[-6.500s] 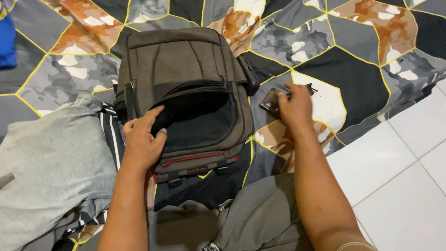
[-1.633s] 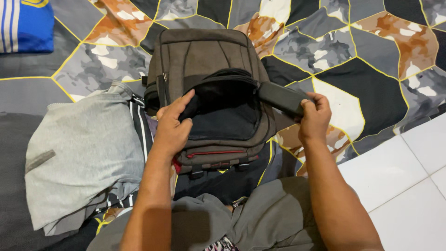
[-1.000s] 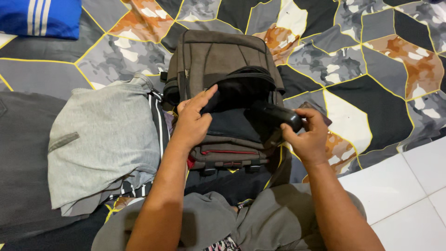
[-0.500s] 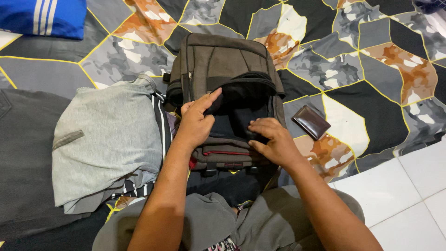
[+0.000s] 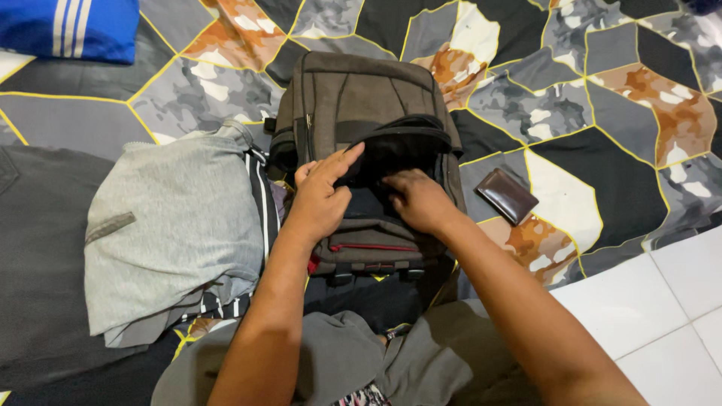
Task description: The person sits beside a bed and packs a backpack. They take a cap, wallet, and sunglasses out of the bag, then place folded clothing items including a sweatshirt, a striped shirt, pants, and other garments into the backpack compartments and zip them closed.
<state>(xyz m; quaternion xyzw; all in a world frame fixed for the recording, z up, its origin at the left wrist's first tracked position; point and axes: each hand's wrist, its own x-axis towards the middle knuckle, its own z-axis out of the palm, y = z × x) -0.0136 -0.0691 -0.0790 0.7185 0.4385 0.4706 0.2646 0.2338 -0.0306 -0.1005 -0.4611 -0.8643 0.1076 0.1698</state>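
A brown-grey backpack [image 5: 361,90] lies flat on a patterned mat [image 5: 571,98] with its top compartment open and black inside. My left hand [image 5: 320,199] grips the near lip of that opening, its index finger stretched along the black edge. The fingers of my right hand [image 5: 421,201] are tucked down into the opening; the tips are hidden, so I cannot tell if they hold anything. A small dark brown wallet [image 5: 508,195] lies on the mat just right of the backpack, apart from both hands.
Folded grey clothes [image 5: 173,225] lie stacked left of the backpack, over a dark grey garment [image 5: 37,248]. A blue cloth with white stripes [image 5: 71,26] is at the far left top. White floor tiles [image 5: 639,301] begin at the lower right. My lap [image 5: 338,361] is at the bottom.
One second ago my right hand held a dark item beside the opening; now that hand is inside the backpack and the item is out of sight. My left hand stays on the opening.
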